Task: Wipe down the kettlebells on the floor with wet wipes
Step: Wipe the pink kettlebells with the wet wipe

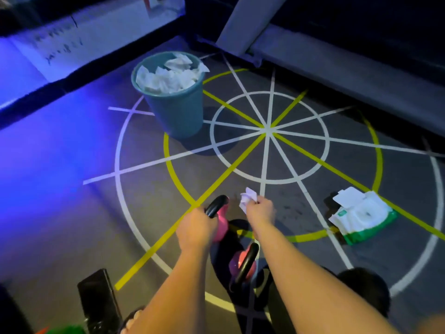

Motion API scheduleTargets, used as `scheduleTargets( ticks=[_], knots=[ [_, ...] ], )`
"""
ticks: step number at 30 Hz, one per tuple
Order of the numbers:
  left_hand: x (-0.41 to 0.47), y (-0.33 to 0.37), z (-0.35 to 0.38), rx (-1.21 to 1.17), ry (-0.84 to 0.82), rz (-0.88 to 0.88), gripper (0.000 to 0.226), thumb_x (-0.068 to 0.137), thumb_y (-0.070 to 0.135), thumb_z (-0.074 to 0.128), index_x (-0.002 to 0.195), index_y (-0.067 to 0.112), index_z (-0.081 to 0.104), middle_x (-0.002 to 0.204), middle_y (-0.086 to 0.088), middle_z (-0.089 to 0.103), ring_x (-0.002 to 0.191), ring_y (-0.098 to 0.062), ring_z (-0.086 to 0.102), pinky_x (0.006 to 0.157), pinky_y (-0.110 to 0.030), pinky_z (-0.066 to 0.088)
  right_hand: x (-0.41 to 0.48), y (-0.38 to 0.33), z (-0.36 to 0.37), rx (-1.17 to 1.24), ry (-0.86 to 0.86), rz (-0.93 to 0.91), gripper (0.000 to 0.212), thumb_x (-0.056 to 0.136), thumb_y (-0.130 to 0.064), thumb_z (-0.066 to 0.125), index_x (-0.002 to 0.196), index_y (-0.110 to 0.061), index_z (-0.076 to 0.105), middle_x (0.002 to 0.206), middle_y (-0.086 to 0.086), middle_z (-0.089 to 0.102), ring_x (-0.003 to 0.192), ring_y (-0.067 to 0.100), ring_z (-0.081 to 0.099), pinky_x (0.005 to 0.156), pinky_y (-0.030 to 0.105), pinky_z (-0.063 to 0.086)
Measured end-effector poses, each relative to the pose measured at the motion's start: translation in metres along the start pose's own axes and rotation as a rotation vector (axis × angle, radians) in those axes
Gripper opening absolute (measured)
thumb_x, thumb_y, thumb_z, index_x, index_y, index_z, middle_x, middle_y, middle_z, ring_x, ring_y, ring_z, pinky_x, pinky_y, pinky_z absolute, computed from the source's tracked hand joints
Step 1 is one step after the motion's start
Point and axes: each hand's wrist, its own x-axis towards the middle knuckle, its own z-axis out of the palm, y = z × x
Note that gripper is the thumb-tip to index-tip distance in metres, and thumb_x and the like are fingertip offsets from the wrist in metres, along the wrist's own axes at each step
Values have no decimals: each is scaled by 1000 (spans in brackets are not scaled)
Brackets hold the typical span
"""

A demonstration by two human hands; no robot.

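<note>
On the floor [313, 273]: bin [178, 114] far left with used wipes [168, 79] in it, wipe pack [363, 214] right, far kettlebell [222, 224] just beyond near kettlebell [242, 262] between them.

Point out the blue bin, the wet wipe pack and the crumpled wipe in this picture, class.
blue bin [178, 112], head view, on its outer wall.
wet wipe pack [363, 216], head view, on its white top face.
crumpled wipe [246, 197], head view, on the middle of the wad.

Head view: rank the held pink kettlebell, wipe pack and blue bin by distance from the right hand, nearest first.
1. Pink kettlebell, just left of the right hand.
2. Wipe pack, on the floor to its right.
3. Blue bin, far ahead, left.
</note>
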Motion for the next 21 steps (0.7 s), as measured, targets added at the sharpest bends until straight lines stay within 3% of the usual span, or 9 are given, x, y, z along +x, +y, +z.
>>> scheduleTargets(
  ticks=[2,4,7,10,13,16,19,21],
  knots=[
    [10,-6,1,13,9,-6,30,90,41,56,102,17,71,97,-15,72,96,-41,67,78,-38,52,3,3,18,88,-162,95,14,89,-25,67,99,-19,75,73,3,67,70,21,61,67,27,50],
    [18,-11,-1,25,20,-9,33,90,41,56,103,16,71,97,-16,72,95,-42,67,80,-40,55,-3,4,34,201,-286,160,20,91,-31,66,98,-14,74,76,9,69,73,24,64,75,35,52],
    [22,-17,-3,38,23,-20,29,89,37,57,103,16,71,98,-16,72,96,-42,67,80,-39,54,-3,2,45,199,-231,121,25,91,-37,63,77,-18,72,71,10,65,65,21,60,69,34,47],
    [19,-17,1,65,27,-11,29,88,38,58,101,15,71,97,-14,73,95,-40,68,77,-37,52,2,-10,50,172,-211,5,31,96,-38,58,81,-16,73,72,3,70,65,16,61,64,27,46],
    [13,-11,5,82,38,41,31,88,43,55,96,18,71,94,-9,73,93,-37,68,72,-34,49,1,-12,50,-2,-228,-140,35,99,-40,52,87,-16,74,75,-1,69,69,15,61,63,28,46],
    [3,-5,10,93,23,71,34,86,50,54,91,20,68,87,-5,71,87,-34,68,71,-33,52,1,9,38,62,-188,-46,33,98,-44,51,91,-21,74,80,0,72,73,17,65,73,34,53],
    [-1,-4,8,83,8,53,36,83,55,57,89,21,68,78,-1,68,82,-31,68,70,-32,54,-2,25,31,153,-206,85,36,99,-44,52,78,-20,69,72,4,68,60,17,60,67,33,51],
    [-2,-1,2,73,-27,51,33,84,52,60,87,19,66,69,2,59,84,-33,68,67,-30,49,0,24,25,40,-213,67,44,95,-53,52,72,-18,65,71,5,67,63,19,59,69,34,49]
  ],
)
